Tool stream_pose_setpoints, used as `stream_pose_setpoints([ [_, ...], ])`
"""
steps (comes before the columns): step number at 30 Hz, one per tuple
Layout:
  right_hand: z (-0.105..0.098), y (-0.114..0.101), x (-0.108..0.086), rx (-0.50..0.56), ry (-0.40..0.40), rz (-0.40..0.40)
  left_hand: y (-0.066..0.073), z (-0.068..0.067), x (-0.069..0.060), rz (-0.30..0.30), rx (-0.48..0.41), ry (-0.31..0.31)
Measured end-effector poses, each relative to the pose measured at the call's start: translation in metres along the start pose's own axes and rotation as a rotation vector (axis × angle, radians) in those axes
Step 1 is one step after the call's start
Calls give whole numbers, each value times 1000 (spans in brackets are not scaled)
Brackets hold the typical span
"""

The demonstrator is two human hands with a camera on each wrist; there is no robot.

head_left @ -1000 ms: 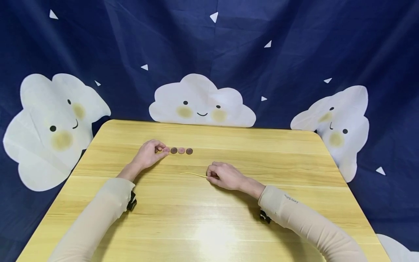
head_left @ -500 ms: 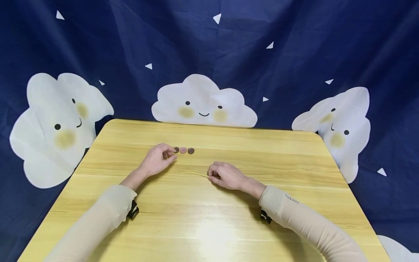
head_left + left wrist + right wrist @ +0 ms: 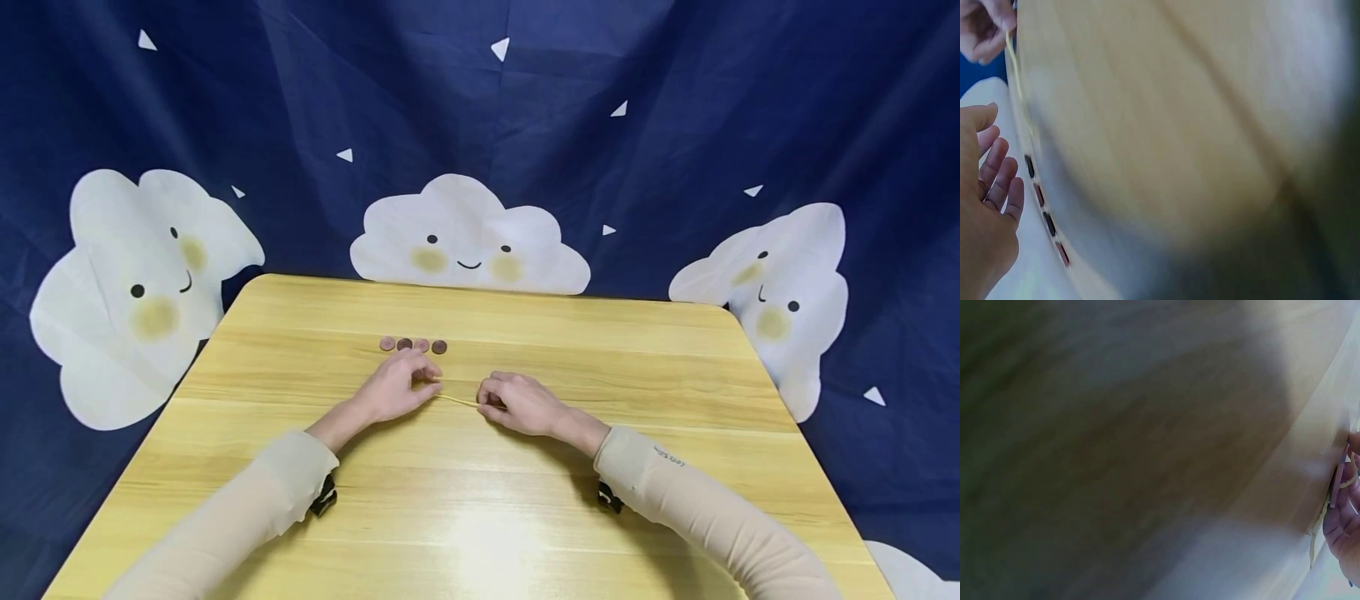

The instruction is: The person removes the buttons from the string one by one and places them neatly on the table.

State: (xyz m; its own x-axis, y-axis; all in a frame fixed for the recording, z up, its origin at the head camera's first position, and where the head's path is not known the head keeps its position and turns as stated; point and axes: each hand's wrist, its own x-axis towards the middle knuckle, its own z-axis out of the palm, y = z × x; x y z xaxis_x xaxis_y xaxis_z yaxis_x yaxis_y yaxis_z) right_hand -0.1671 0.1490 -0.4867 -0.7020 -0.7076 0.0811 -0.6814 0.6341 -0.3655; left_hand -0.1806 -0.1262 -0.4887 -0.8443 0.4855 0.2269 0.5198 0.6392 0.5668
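Note:
My right hand (image 3: 521,404) pinches a thin yellow cord (image 3: 459,402) just above the table. The cord's free end extends left towards my left hand (image 3: 397,387). Relaxed and parted, the left fingers (image 3: 999,169) hold nothing in the left wrist view; the thumb is near the cord's end. Beyond that hand lies a row of several round buttons, a pink button (image 3: 387,343) at the left and a dark brown button (image 3: 439,347) at the right. In the right wrist view, a flat pinkish piece (image 3: 1337,485) shows edge-on at the right fingers, beside the cord.
The wooden table (image 3: 570,342) has rounded far corners. Behind it hangs a dark blue curtain (image 3: 420,92) with a printed smiling cloud (image 3: 465,233) at its middle. Both wrist views are largely blurred tabletop.
My left hand has left the leftmost pink button and moved right and nearer, towards the cord's end. All of the row shows again. The right hand keeps its place on the cord.

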Motion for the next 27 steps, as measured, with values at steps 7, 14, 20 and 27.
stream_pose_setpoints([
  [7, -1, 0, 0, 11, -8, 13, 13, 15, 4, 45, 2, -76],
  [14, -1, 0, 0, 27, -9, 15, 24, 26, 7, 86, 39, -130],
  [20, -2, 0, 1, 30, -6, 3, 26, 30, 9, 97, 35, -144],
  [27, -7, 2, -1, 33, -26, 13, 27, 31, 10, 105, 28, -160],
])
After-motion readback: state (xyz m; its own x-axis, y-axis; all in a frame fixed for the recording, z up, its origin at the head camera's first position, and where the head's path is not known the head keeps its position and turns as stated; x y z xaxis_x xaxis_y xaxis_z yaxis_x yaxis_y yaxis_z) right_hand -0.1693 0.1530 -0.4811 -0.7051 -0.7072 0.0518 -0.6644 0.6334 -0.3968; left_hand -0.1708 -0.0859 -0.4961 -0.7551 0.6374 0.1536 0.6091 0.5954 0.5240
